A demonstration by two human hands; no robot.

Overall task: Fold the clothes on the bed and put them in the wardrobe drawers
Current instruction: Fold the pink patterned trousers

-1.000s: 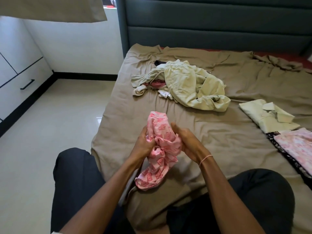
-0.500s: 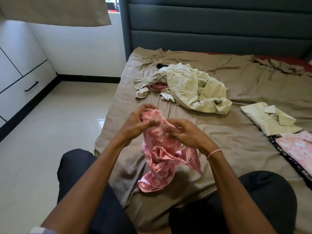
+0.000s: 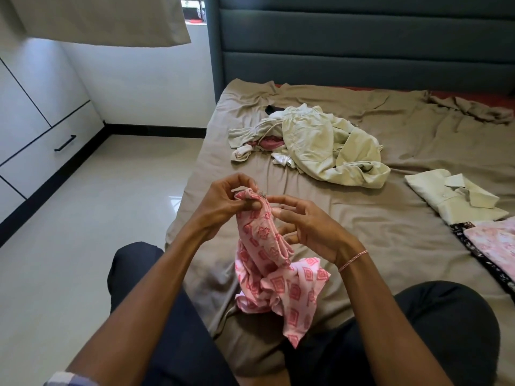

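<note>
A pink patterned garment (image 3: 276,277) hangs crumpled over the front of the bed (image 3: 362,227). My left hand (image 3: 225,200) pinches its top edge and holds it up. Just to the right, my right hand (image 3: 309,227) has its fingers spread and loosely bent beside the cloth; whether its lower fingers touch the fabric is hard to tell. A heap of unfolded pale green clothes (image 3: 315,146) lies further back on the bed. At the right edge lie a folded pale green shirt (image 3: 451,199) and a folded pink garment (image 3: 493,243).
White wardrobe drawers (image 3: 41,151) with a black handle stand at the left across a glossy tiled floor (image 3: 83,232). A dark padded headboard (image 3: 362,40) rises behind the bed. My knees in dark trousers frame the bed's front edge.
The pink garment has been lifted higher and hangs longer. My right hand has let go of its top edge and spread its fingers. The left hand still pinches the top.
</note>
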